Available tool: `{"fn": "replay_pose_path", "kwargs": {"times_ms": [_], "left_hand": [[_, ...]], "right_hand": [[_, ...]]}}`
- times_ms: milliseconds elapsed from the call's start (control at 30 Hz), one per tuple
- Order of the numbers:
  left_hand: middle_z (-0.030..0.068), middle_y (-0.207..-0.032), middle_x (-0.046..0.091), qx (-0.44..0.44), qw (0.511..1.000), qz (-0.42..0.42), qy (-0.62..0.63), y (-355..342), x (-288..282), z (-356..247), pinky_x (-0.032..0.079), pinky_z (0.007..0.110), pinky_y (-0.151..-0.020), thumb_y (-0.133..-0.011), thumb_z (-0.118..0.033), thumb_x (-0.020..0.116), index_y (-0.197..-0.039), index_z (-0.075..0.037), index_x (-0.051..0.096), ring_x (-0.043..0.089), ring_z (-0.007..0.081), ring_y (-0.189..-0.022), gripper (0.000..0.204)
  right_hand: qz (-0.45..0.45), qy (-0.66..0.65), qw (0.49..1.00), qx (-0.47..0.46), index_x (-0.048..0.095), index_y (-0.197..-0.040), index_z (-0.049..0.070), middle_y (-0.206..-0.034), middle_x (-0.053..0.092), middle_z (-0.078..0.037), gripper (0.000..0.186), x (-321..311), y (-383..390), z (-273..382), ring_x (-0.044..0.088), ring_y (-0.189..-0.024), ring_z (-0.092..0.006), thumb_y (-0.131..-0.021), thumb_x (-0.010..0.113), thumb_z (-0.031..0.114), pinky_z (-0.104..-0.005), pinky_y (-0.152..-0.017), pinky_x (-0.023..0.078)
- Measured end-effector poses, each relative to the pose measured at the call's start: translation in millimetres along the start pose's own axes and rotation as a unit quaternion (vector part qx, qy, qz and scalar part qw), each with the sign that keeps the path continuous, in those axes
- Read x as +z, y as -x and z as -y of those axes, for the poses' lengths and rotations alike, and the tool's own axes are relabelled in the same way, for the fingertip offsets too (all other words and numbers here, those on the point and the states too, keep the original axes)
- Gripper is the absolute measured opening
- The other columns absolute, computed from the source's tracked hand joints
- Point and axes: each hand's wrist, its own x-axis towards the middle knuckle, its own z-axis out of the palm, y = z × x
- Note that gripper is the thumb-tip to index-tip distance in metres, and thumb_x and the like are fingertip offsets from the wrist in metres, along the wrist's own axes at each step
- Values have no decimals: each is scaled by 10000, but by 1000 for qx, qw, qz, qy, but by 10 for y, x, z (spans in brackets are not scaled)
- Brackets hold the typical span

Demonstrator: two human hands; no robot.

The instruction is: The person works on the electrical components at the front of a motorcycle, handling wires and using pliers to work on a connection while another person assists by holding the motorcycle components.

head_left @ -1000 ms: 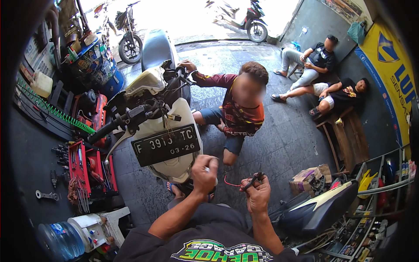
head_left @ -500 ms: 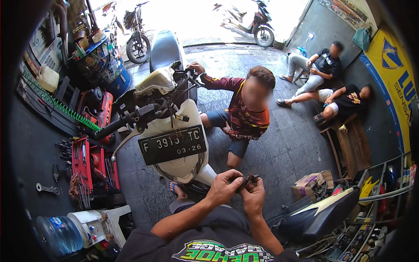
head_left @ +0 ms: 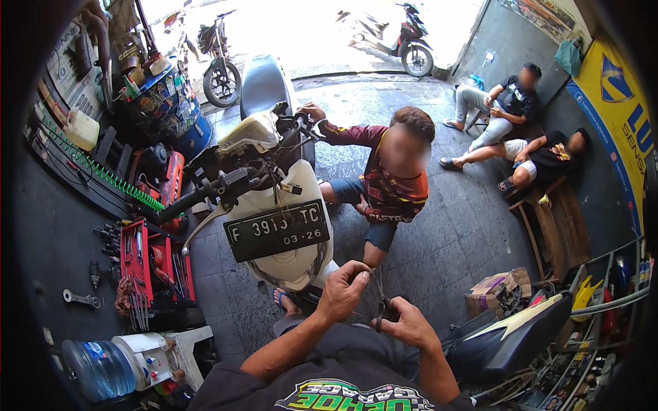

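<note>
A dark tiled floor (head_left: 445,240) spreads through the middle of the frame. Over it, left of centre, a white scooter (head_left: 301,181) stands with its dark number plate (head_left: 277,231) toward the wearer. A person (head_left: 394,178) in a maroon and orange top crouches just beside it, in the upper centre, one hand on the handlebar. A black seat (head_left: 521,335) fills the lower right, with an opened cardboard box (head_left: 483,301) near its upper edge; a red toolbox (head_left: 142,246) lies at the left, well apart from the wearer's hands.

Those hands meet at the lower centre. The right hand (head_left: 411,323) grasps the scissors (head_left: 384,300) by the black handles, thumb and fingers wrapped about the loops. The left hand (head_left: 343,291) is to the left and a little higher, fingers curled, thumb and forefinger pinched together; what lies between them is too small to tell.

The scissors sit between the two hands. Their long axis runs from the right hand up the frame, leaning slightly left, so the handles are nearer the right hand and the tips nearer the left. The slim blades look slightly parted, their ends just beside the left fingertips; whether they touch, I cannot tell.
</note>
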Motion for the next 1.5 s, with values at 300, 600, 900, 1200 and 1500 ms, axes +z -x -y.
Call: {"fn": "replay_pose_path", "kwargs": {"times_ms": [300, 600, 900, 1200, 1500], "left_hand": [[-28, -745, 587, 11, 994, 95, -45, 50, -122, 37, 419, 238, -598, -961, -132, 596, -1004, -2, 649, 506, 37, -681, 147], [-46, -688, 551, -27, 986, 155, -47, 87, -218, 94, 400, 230, -506, -952, -141, 593, -964, -10, 642, 490, 27, -562, 141], [-43, -685, 564, -121, 974, 193, 9, 132, -257, 197, 399, 229, -534, -867, -124, 573, -865, -7, 651, 498, 34, -600, 140], [-51, -679, 548, -173, 968, 180, 26, 234, -230, 350, 357, 219, -515, -897, -139, 598, -837, -37, 646, 465, 27, -582, 127], [-56, -717, 470, -258, 937, 125, 198, 298, -243, 418, 302, 203, -495, -935, -81, 510, -1103, -20, 575, 367, 28, -554, 190]], "right_hand": [[19, 13, 1000, 15, 648, -959, -33, -846, 641, -118, 532, -57, 60, 100, 606, -784, -198, -734, 810, 421, -344, -718, 486], [75, 12, 997, 15, 658, -985, -41, -962, 643, -173, 580, -41, 73, 83, 628, -871, -271, -718, 805, 453, -374, -755, 492], [75, 11, 997, -24, 635, -897, -31, -814, 621, -115, 506, -25, 98, 72, 586, -737, -209, -720, 849, 392, -356, -663, 469], [96, -42, 994, 41, 643, -780, -32, -664, 597, -74, 424, 119, 176, -141, 504, -628, -115, -788, 820, 354, -324, -576, 427], [82, -114, 989, 55, 621, -783, -22, -663, 538, -23, 430, 162, 130, -395, 480, -639, -110, -800, 792, 372, -314, -578, 410]]}}
